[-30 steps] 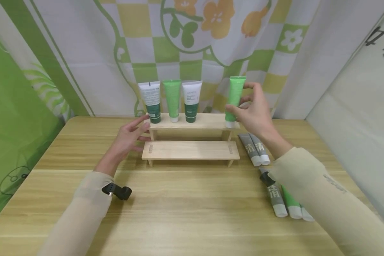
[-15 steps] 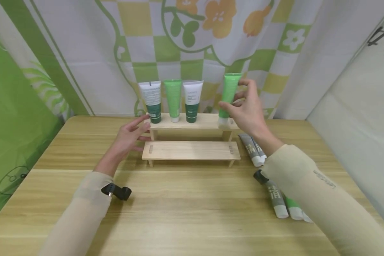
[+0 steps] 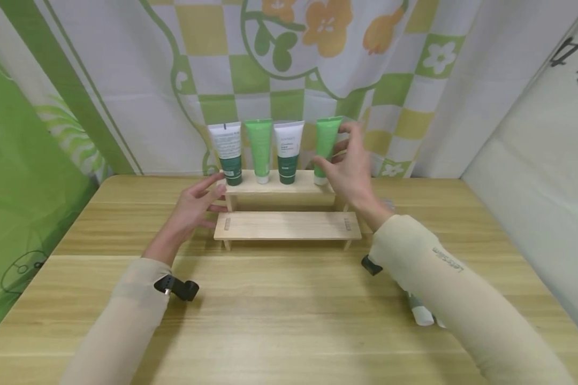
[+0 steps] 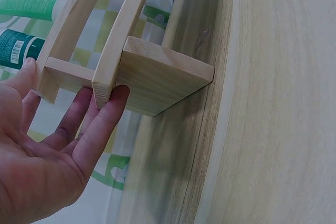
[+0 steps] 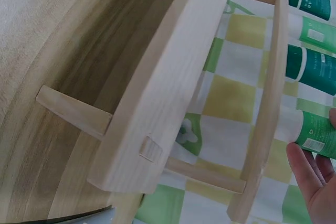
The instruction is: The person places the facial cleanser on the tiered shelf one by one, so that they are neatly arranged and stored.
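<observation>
My right hand (image 3: 349, 166) pinches a light green squeeze tube (image 3: 326, 144), its white cap down at the top board of a two-tier wooden stand (image 3: 289, 225). To its left on that board stand a white and dark green tube (image 3: 288, 152), another light green tube (image 3: 260, 149), and a second white and dark green tube (image 3: 227, 152). At the stand's left end, my left hand (image 3: 195, 203) touches the wood with spread, fairly straight fingers. In the left wrist view, one fingertip (image 4: 122, 92) meets the lower board's end.
More tubes (image 3: 421, 313) lie on the wooden table (image 3: 270, 321) at the right, mostly hidden by my right sleeve. A patterned curtain (image 3: 250, 75) hangs behind the stand. A white panel (image 3: 549, 160) borders the right side. Black wrist cameras (image 3: 185, 290) are on both forearms.
My right hand has carried the light green tube left along the top board, closer to the other tubes. My left hand and the stand have not moved.
</observation>
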